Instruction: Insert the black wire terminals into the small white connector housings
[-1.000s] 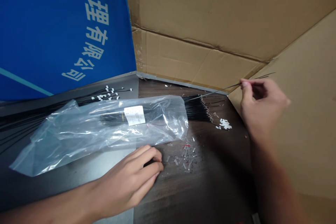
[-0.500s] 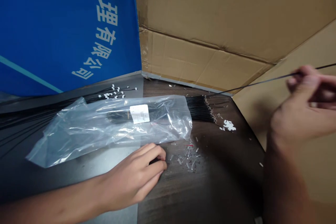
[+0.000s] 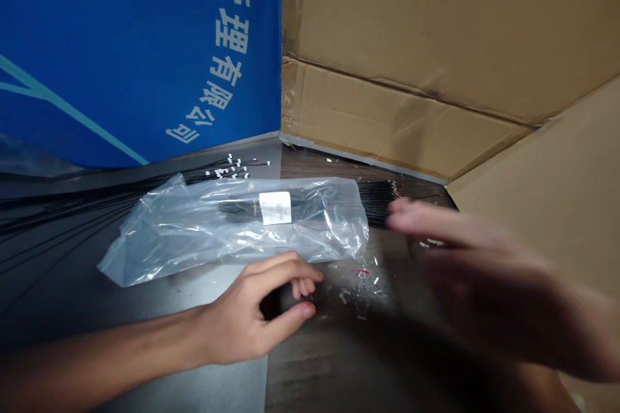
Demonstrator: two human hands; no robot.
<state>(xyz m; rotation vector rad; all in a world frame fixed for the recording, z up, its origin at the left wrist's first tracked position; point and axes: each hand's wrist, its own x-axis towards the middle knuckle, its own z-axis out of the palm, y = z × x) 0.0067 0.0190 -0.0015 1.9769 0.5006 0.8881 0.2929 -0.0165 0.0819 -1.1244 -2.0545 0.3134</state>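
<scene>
A clear plastic bag point(image 3: 159, 239) with a white label point(image 3: 281, 208) lies across the table. Black wires point(image 3: 376, 203) stick out of its right end, their tips bunched. My left hand point(image 3: 247, 319) is just in front of the bag, thumb and index finger apart, holding nothing. My right hand point(image 3: 489, 271) is smeared by motion near the wire tips and covers part of the table; whether it holds anything cannot be seen. Small clear tube pieces point(image 3: 372, 287) and a red scrap point(image 3: 361, 271) lie to the right of my left hand.
Black wires with white connectors point(image 3: 227, 168) run behind the bag to the left. A blue printed panel point(image 3: 121, 45) and cardboard walls point(image 3: 411, 19) enclose the back and right. White bits point(image 3: 433, 243) show partly beside my right hand.
My right hand has come down and left from the right side; the wire it held stretched out is no longer seen in it. My left thumb and index finger have spread apart. The view has shifted slightly.
</scene>
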